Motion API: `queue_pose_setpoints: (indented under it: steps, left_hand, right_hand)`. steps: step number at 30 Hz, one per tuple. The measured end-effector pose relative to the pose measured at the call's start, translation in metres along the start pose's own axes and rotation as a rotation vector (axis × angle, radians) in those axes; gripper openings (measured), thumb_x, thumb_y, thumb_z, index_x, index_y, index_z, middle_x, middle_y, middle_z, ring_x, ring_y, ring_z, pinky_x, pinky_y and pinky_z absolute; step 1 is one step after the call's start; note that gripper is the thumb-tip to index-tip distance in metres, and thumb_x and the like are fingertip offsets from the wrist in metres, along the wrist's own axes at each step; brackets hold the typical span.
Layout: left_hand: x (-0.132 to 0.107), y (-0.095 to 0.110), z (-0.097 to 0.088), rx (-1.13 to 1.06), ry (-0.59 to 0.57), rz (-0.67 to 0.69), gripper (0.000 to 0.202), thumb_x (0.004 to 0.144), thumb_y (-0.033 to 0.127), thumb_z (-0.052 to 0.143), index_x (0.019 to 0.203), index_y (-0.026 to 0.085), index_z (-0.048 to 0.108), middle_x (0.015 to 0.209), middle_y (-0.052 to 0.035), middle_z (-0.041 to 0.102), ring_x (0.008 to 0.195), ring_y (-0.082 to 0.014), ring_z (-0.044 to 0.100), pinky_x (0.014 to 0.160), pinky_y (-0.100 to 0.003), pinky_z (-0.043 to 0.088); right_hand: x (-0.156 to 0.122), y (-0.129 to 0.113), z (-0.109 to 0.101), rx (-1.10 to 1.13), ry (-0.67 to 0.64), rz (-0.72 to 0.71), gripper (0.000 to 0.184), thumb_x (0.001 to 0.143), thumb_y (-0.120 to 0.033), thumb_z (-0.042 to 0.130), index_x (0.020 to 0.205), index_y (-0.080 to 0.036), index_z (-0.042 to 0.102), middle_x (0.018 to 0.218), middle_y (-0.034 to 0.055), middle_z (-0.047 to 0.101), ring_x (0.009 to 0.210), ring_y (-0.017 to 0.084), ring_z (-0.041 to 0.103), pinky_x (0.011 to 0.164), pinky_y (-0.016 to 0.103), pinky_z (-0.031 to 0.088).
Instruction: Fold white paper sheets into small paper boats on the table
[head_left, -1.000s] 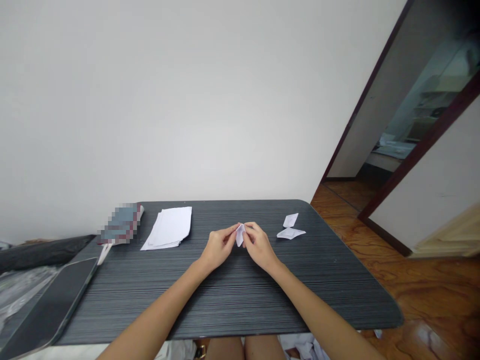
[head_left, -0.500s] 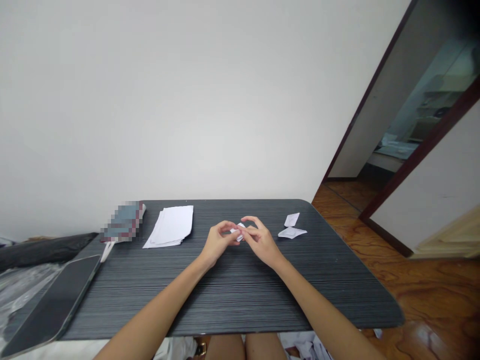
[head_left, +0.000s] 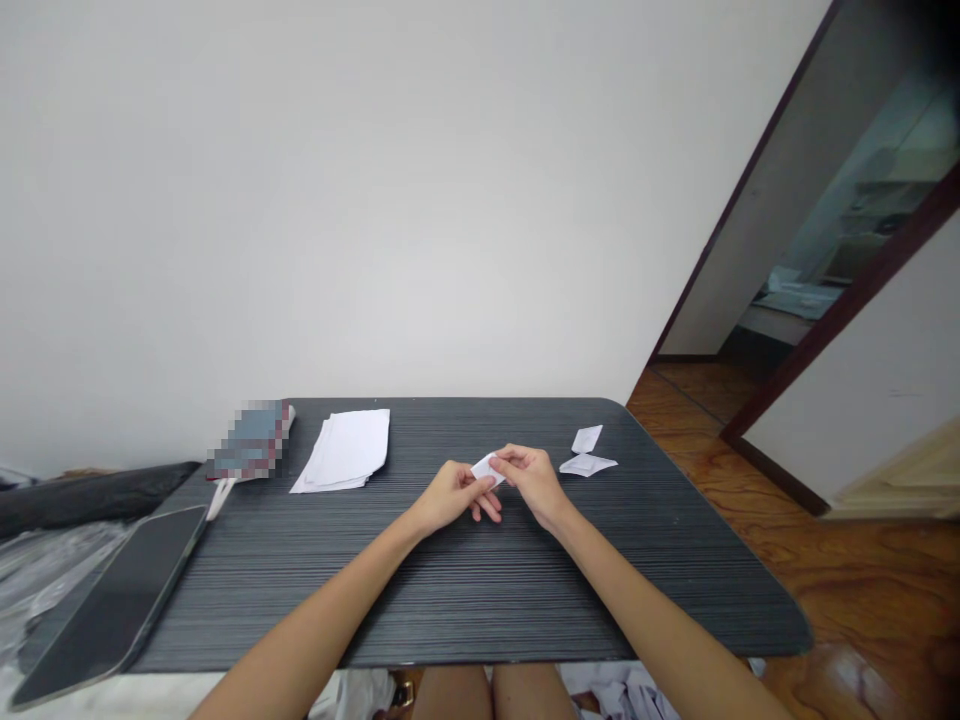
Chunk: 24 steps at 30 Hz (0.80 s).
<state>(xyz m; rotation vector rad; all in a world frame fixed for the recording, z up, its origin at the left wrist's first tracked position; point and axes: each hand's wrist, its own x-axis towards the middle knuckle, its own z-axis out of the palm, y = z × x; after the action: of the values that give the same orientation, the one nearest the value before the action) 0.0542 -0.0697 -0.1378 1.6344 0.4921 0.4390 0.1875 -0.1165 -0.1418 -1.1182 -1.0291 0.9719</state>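
A small folded piece of white paper [head_left: 487,468] is held above the middle of the dark table. My left hand [head_left: 454,495] pinches its left and lower side between thumb and fingers, with some fingertips showing below. My right hand [head_left: 529,478] grips the paper's right end with thumb and forefinger. To the right of my hands lie two folded white papers: a diamond-shaped one [head_left: 587,439] and, just in front of it, a longer pointed one [head_left: 589,465].
A stack of white paper sheets [head_left: 346,450] lies at the table's back left. Beside it is a blurred-out object [head_left: 253,440] with a white strap. A dark tablet-like slab [head_left: 112,605] lies along the left edge of the striped table [head_left: 480,600]. A wall stands behind.
Both hands have shifted their grip on the folded paper, and more of its flat white face shows now. The fingers of my right hand have come down closer together.
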Motion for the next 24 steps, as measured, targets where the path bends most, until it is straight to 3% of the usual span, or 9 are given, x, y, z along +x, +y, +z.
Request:
queue_pose_setpoints:
  steps: [6,12,17,19,24]
  left_hand:
    - [-0.0038,0.0046,-0.0001,0.001,-0.023,0.014,0.035,0.074,0.039,0.050,0.067,0.006,0.059,0.056,-0.0108,0.065,0.042,-0.0112,0.056,0.036,-0.017,0.030]
    - [-0.0029,0.0038,0.0011,-0.132,-0.017,-0.050,0.048,0.077,0.048,0.039,0.064,0.005,0.057,0.055,-0.0136,0.064,0.036,-0.0122,0.054,0.029,-0.017,0.021]
    - [-0.0063,0.0025,0.0042,0.046,0.073,-0.029,0.062,0.081,0.050,0.027,0.048,0.006,0.056,0.034,-0.0064,0.053,0.023,-0.0054,0.039,0.027,-0.016,0.021]
    - [-0.0077,0.0024,0.0044,0.100,0.089,-0.006,0.062,0.082,0.049,0.026,0.050,0.006,0.057,0.031,-0.0045,0.050,0.021,-0.0037,0.035,0.028,-0.014,0.021]
    - [-0.0050,-0.0004,0.0031,0.089,0.037,0.000,0.050,0.081,0.047,0.031,0.069,0.005,0.056,0.051,-0.0088,0.061,0.032,-0.0088,0.050,0.028,-0.015,0.029]
  right_hand:
    - [-0.0034,-0.0043,0.0005,-0.056,-0.073,0.040,0.029,0.065,-0.040,0.059,0.064,-0.012,0.061,0.044,-0.0042,0.045,0.034,0.002,0.025,0.034,0.019,0.015]
    - [-0.0042,-0.0038,0.0002,-0.091,-0.111,-0.039,0.028,0.069,-0.040,0.055,0.060,-0.013,0.058,0.048,-0.0035,0.042,0.035,0.003,0.028,0.033,0.019,0.015]
    - [-0.0046,-0.0012,0.0046,-0.164,-0.119,-0.104,0.028,0.070,-0.040,0.054,0.059,-0.014,0.056,0.054,-0.0023,0.042,0.037,0.003,0.031,0.031,0.018,0.018]
    - [-0.0048,-0.0018,0.0059,-0.150,-0.126,-0.080,0.028,0.072,-0.040,0.051,0.062,-0.014,0.055,0.053,-0.0028,0.042,0.034,0.003,0.030,0.030,0.018,0.018]
    - [-0.0032,-0.0038,0.0025,-0.182,-0.091,-0.075,0.026,0.069,-0.039,0.054,0.065,-0.013,0.057,0.058,-0.0013,0.047,0.032,0.002,0.031,0.029,0.018,0.019]
